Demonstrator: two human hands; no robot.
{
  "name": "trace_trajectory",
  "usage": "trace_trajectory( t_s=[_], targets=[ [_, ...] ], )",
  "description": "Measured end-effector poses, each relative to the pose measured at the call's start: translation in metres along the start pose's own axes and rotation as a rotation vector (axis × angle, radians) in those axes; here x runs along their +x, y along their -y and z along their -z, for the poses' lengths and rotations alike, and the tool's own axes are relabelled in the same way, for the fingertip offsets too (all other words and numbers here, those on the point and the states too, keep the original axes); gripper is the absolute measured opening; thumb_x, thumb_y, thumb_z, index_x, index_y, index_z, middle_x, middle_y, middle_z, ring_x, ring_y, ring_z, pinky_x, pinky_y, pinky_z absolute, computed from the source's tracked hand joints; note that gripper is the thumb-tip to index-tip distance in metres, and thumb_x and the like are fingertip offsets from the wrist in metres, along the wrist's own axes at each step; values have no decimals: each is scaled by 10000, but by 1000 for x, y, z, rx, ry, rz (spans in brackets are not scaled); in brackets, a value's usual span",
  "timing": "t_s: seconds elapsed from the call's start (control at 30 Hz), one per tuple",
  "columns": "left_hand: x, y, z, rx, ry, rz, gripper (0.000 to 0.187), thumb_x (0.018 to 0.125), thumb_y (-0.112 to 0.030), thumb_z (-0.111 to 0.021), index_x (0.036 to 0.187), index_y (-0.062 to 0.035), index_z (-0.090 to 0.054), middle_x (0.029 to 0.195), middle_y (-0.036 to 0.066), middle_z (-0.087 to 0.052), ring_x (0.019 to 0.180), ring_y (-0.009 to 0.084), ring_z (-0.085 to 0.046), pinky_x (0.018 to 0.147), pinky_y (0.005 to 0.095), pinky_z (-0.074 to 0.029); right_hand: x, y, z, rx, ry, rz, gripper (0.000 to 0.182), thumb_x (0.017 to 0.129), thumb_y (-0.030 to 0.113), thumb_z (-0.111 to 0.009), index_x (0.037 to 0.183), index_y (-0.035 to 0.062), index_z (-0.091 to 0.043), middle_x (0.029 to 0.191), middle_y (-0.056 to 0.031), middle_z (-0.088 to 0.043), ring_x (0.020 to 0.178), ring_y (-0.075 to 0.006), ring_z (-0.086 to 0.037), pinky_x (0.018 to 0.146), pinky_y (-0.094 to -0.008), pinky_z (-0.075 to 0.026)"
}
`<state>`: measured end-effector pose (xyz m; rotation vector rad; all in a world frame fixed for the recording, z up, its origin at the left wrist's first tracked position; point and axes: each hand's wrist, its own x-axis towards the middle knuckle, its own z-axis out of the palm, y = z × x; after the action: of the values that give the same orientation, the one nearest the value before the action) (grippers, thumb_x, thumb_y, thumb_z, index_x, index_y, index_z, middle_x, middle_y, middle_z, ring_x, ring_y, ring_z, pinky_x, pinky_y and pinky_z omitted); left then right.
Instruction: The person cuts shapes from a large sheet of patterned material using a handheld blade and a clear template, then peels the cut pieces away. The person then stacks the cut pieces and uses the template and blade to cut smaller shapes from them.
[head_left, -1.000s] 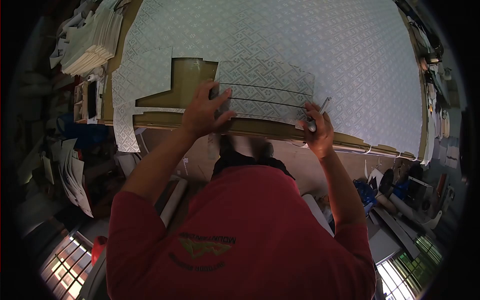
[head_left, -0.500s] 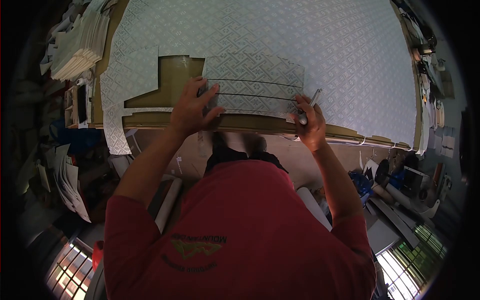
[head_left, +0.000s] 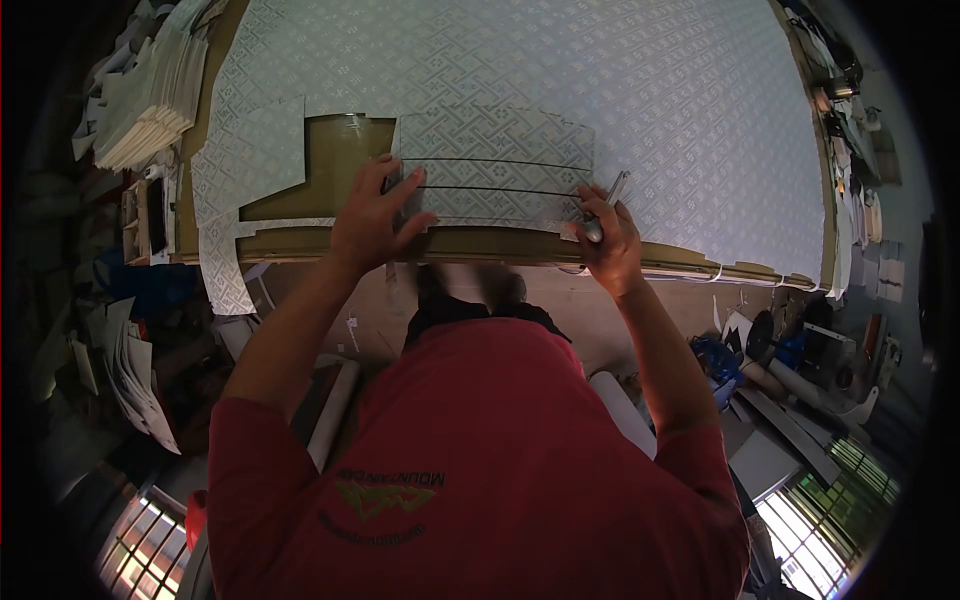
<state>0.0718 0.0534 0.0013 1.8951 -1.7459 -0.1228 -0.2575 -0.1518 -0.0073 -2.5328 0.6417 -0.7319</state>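
A pale patterned sheet point(head_left: 500, 135) lies on the table with two long dark lines running across it between my hands. My left hand point(head_left: 372, 220) rests at the left end of these lines, fingers spread and pressing down. A dark edge shows beside its fingers. My right hand point(head_left: 612, 245) is at the right end, closed around a slim silver tool point(head_left: 620, 188) with a rounded grey end, which points up and away from me. Its fingertips touch the sheet near the lower line. I cannot tell the tool's exact kind.
Left of my left hand, a cut-out in the sheet bares the brown tabletop point(head_left: 340, 150). A narrow strip of the sheet point(head_left: 222, 275) hangs over the front edge. Stacked folded material point(head_left: 155, 100) stands at the far left. Rolls and boards point(head_left: 790, 375) lie below on the right.
The whole view has shifted slightly left. Both hands keep their places on the sheet, and the tool stays in my right hand.
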Motion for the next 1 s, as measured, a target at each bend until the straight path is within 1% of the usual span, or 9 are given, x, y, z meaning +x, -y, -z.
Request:
trace_trajectory(
  t_s=[0.17,0.43,0.57,0.63,0.7,0.77,0.9,1.0],
  targets=[
    [2,-3,3,-2,5,6,609,847,-345,-845,1354,-59,-667,1392,251,-524,1316,446,-503,1095,493,-454,0,4,-1,3,1,-20,416,836,107,-842,1143,49,-568,1296,-166,-716,1214,-418,-665,955,-471,-543],
    [2,0,-1,16,-16,-15,605,841,-343,-848,1345,-60,-670,1416,243,-514,1308,447,-507,1094,498,-454,-2,1,-5,-15,-39,14,411,836,85,-838,1150,51,-575,1300,-168,-715,1213,-426,-663,953,-484,-545],
    [1,1,0,27,-34,-19,598,836,-351,-850,1330,-60,-682,1413,247,-525,1319,448,-503,1098,498,-456,0,3,-6,15,-40,31,411,839,84,-836,1157,56,-577,1303,-166,-715,1217,-421,-663,962,-480,-544],
    [1,0,1,34,-37,-11,595,836,-354,-850,1326,-60,-685,1412,248,-530,1325,447,-501,1100,497,-458,-1,1,-6,-27,-64,39,410,840,83,-836,1156,60,-577,1303,-161,-717,1214,-412,-666,972,-477,-544],
    [1,-1,1,-10,-51,-12,585,834,-358,-852,1310,-56,-695,1399,239,-548,1332,439,-500,1100,490,-465,-3,1,-7,-17,-59,45,414,840,80,-836,1158,61,-572,1303,-158,-719,1213,-414,-665,980,-478,-542],
    [3,0,2,-1,-60,-9,578,834,-358,-853,1301,-55,-700,1396,235,-554,1333,433,-502,1101,488,-467,-2,-1,-7,-32,-40,47,484,802,53,-847,1186,59,-553,1322,-173,-703,1198,-439,-655,996,-488,-535],
    [1,0,0,-3,-64,-4,561,832,-366,-855,1274,-50,-713,1391,229,-567,1333,425,-507,1104,486,-467,-2,1,-7,-28,-43,51,469,801,46,-844,1173,57,-558,1324,-174,-702,1205,-443,-649,995,-489,-534],
    [1,0,0,-16,-60,-4,559,837,-372,-853,1272,-52,-712,1401,229,-566,1342,423,-508,1109,491,-463,-2,2,-6,-31,-30,32,453,800,40,-839,1160,56,-564,1322,-177,-702,1218,-430,-643,994,-488,-535]
  ],
)
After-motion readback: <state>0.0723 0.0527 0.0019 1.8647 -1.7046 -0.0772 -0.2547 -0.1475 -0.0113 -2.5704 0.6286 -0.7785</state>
